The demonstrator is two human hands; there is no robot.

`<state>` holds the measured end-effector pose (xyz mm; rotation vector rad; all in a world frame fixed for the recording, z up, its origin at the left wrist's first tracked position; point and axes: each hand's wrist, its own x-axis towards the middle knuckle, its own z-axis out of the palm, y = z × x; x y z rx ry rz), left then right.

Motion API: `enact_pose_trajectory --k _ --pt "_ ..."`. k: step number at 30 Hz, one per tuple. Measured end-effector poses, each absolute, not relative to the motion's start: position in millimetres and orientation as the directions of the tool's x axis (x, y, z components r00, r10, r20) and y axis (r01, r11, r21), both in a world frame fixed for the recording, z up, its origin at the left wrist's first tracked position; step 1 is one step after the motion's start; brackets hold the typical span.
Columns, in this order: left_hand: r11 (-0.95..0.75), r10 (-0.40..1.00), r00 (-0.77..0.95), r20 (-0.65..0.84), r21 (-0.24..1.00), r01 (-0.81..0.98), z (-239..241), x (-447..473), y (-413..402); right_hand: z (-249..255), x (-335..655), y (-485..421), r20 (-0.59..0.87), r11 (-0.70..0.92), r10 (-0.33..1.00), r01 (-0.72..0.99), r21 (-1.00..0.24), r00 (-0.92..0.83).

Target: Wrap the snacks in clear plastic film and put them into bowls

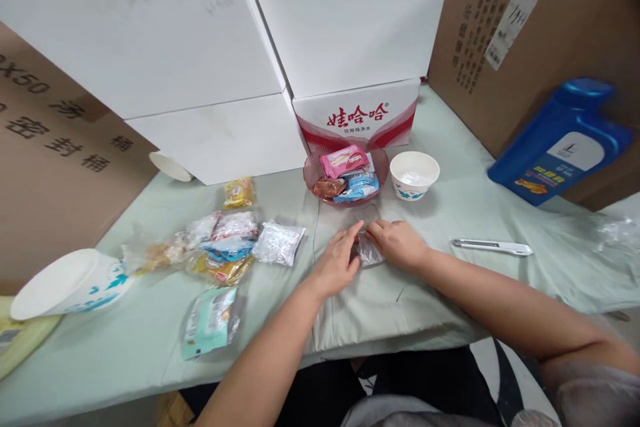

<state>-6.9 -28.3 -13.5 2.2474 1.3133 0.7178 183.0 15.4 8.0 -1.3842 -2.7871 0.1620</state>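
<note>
My left hand [338, 260] and my right hand [397, 242] meet at the middle of the table. Both pinch a small clear plastic packet [369, 251] that lies on the pale green cloth [400, 307]. The fingers of both hands are closed on its edges. What the packet holds is too small to make out. Just beyond the hands stands a pink glass dish [347, 177] with several wrapped snacks in it. Beside the dish, to its right, is a white paper bowl [414, 175].
A heap of snack packets [225, 247] lies to the left, with a teal packet [209, 321] nearer me. A paper bowl [70, 283] lies tipped at far left. A utility knife [493, 247] and a blue jug [563, 141] are on the right. Cardboard and white boxes line the back.
</note>
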Motion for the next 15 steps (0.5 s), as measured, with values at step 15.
enact_pose_trajectory --k 15 --pt "-0.618 0.786 0.503 0.360 0.419 0.665 -2 3 -33 6 193 30 0.053 0.534 0.845 0.841 -0.090 -0.531"
